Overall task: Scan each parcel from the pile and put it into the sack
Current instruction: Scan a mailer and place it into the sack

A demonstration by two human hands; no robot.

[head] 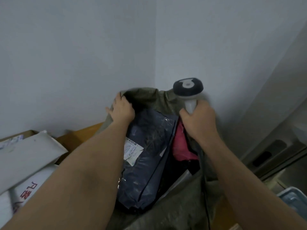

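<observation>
The left hand (pixel 122 109) gripped the sack (pixel 166 100) at its rim, fingers curled over the olive fabric at about ten o'clock of the opening, thumb spread along the outside. The right hand (pixel 198 120) was wrapped around the pale handle of a scanner (pixel 188 88), whose dark rounded head stood upright above the fist; the same hand lay against the sack's rim at about two o'clock, though whether it also pinched the fabric could not be told. A thin dark cord (pixel 206 195) ran down from below that hand along the sack's right side toward six o'clock. Between the two hands the sack gaped open. Inside it, toward the left, lay a dark blue parcel (pixel 149 155), a wrinkled plastic mailer with a white label (pixel 132 149) near its left edge, partly hidden by the left forearm. Just beside it, at three o'clock, a pink parcel (pixel 180 146) sat deeper in the sack, touching the blue one's edge. At nine o'clock from the sack, the pile (pixel 28 156) showed white and grey mailers, one with red print, resting in and over a brown carton (pixel 78 136). Behind everything two pale walls met in a corner (pixel 155 47). At four o'clock a blue tray (pixel 294 196) showed at the frame's edge, well apart from the sack's mouth.
</observation>
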